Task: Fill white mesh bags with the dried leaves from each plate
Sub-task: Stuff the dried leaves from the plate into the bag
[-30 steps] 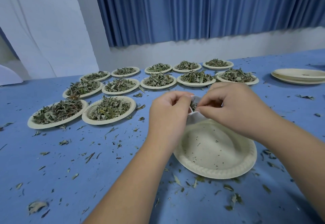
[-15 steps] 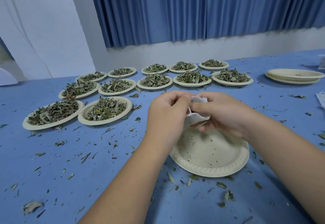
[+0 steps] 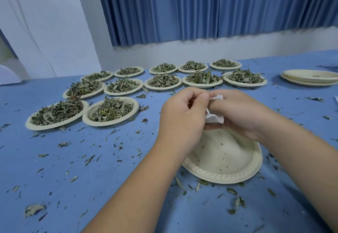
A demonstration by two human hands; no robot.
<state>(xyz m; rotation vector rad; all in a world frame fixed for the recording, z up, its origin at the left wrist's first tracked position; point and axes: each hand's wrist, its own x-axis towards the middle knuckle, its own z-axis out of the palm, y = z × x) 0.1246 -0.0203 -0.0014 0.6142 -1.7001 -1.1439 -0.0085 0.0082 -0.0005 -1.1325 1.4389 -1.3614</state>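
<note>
Above the nearly bare paper plate (image 3: 219, 177), the left hand (image 3: 181, 115) and right hand (image 3: 243, 115) both pinched the crumpled white mesh bag (image 3: 214, 118). A loose grip at its mouth, I reckoned, could spill leaves onto the blue table (image 3: 117, 187).

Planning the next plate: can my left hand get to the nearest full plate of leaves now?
Likely yes, once freed: the left hand pinches the white mesh bag with the right hand, but only loose leaf scraps lie on the table between it and the nearest full plate.
</note>
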